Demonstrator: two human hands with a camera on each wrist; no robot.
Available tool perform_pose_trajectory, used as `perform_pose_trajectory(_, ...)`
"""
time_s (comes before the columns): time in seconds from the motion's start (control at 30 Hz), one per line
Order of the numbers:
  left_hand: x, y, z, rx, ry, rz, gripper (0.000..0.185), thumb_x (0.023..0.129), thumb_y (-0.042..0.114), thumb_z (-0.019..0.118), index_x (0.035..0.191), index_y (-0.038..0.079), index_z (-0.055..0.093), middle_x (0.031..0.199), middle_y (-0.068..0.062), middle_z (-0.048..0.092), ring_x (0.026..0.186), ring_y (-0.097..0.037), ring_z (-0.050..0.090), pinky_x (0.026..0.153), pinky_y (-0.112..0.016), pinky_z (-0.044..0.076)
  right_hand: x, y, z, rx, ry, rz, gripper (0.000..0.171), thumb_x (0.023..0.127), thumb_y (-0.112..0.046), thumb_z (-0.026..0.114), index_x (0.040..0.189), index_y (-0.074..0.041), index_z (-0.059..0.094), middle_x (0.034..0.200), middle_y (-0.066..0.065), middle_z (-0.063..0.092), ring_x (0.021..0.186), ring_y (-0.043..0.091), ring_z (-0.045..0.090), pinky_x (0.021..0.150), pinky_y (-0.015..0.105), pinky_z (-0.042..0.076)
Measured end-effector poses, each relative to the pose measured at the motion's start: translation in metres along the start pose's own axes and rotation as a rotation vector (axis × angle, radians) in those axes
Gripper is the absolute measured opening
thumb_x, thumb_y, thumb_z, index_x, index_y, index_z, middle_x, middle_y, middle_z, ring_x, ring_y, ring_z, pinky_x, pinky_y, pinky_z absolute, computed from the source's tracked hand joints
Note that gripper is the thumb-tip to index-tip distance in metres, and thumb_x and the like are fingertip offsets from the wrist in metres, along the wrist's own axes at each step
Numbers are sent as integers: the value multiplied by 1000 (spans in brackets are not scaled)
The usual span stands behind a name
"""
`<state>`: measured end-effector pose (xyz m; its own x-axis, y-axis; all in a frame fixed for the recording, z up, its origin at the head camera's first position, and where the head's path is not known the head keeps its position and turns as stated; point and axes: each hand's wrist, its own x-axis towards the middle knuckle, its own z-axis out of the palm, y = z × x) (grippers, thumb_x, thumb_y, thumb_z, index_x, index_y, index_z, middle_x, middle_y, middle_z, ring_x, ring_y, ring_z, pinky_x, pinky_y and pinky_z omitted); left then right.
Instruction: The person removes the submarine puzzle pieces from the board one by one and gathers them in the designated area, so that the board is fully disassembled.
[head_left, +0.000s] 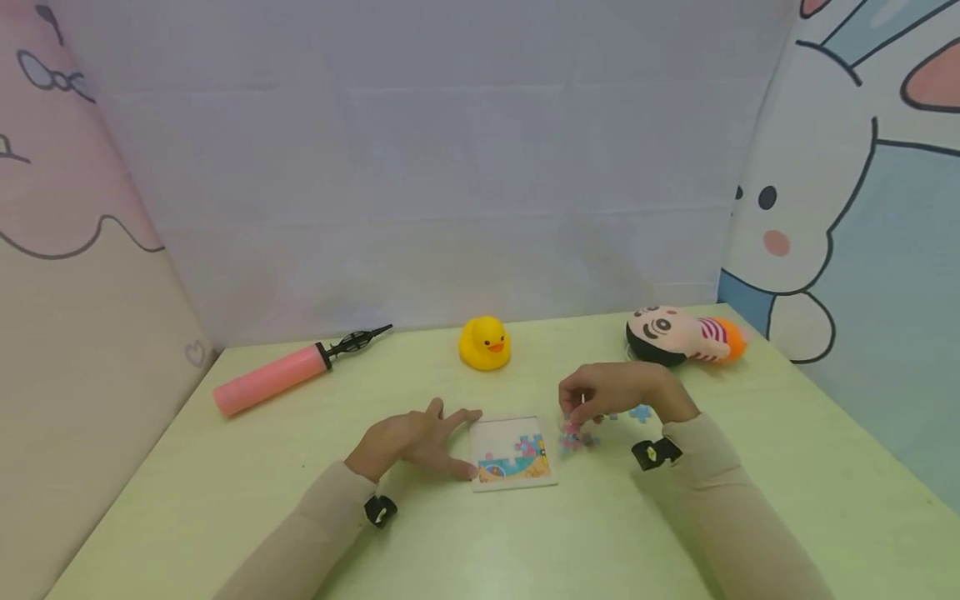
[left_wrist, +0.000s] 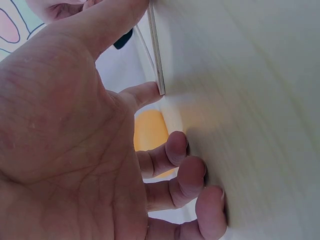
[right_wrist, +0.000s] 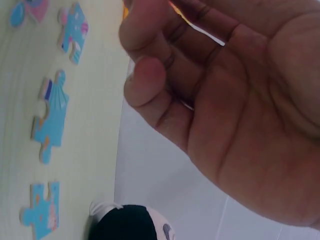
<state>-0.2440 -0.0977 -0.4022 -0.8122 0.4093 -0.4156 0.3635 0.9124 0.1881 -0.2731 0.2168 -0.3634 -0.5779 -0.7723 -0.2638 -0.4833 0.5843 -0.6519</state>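
A square puzzle board (head_left: 513, 454), partly filled along its lower edge, lies flat on the green table (head_left: 225, 500). My left hand (head_left: 420, 437) rests open beside it, fingertips on the table. Its thumb lies along the board's edge (left_wrist: 156, 55). My right hand (head_left: 607, 390) hovers to the right of the board with curled fingers (right_wrist: 150, 75). It pinches what looks like a small pale puzzle piece (head_left: 582, 402), seen edge-on. Loose pieces (head_left: 577, 437) lie under and beside it, including blue ones (right_wrist: 50, 117) on the table.
A yellow rubber duck (head_left: 485, 342) sits behind the board. A doll (head_left: 682, 335) lies at the back right, close to the right hand. At the back left lies a pink hand pump (head_left: 281, 377). Padded walls enclose the table on three sides.
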Motion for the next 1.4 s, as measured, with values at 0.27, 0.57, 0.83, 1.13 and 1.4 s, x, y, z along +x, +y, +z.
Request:
perform_pose_trajectory(0.27,-2,0,-1,5,2,8,88,82,67,69,155,40,29,128,-15,41,84,-28,56,72,-46,48,-25,18,-13,62,-4,110,9,95,-3,64,86,-5,63,77,1,57,66,16,50,60,28,43)
perform_pose_trajectory(0.57,-2,1,-1,4,-5,9,88,83,67,68,156,39,28,127,-15,40,82,-29,56,72,-45,48,-30,26,-17,53,-32,162,5,90,-1,69,87,-4,66,75,-3,57,67,10,49,61,24,41)
perform_pose_trajectory(0.83,-2,1,-2,16,-2,-2,88,82,69,67,156,41,28,133,-17,40,85,-30,57,73,-47,49,-29,31,-16,16,-12,165,6,88,1,69,88,-4,68,77,-3,61,68,9,51,62,23,42)
perform_pose_trajectory(1.13,-1,4,-2,17,-10,-18,87,83,68,67,155,41,27,137,-18,38,87,-29,56,74,-48,49,-27,33,-16,20,-22,194,7,89,2,67,89,-4,67,78,-2,62,65,10,50,60,23,42)
perform_pose_trajectory(1.4,-1,4,-2,15,-9,-22,87,83,68,68,155,41,28,132,-16,39,85,-29,56,72,-46,48,-32,27,-18,1,4,235,7,88,1,66,90,-5,68,76,0,64,61,11,50,61,29,44)
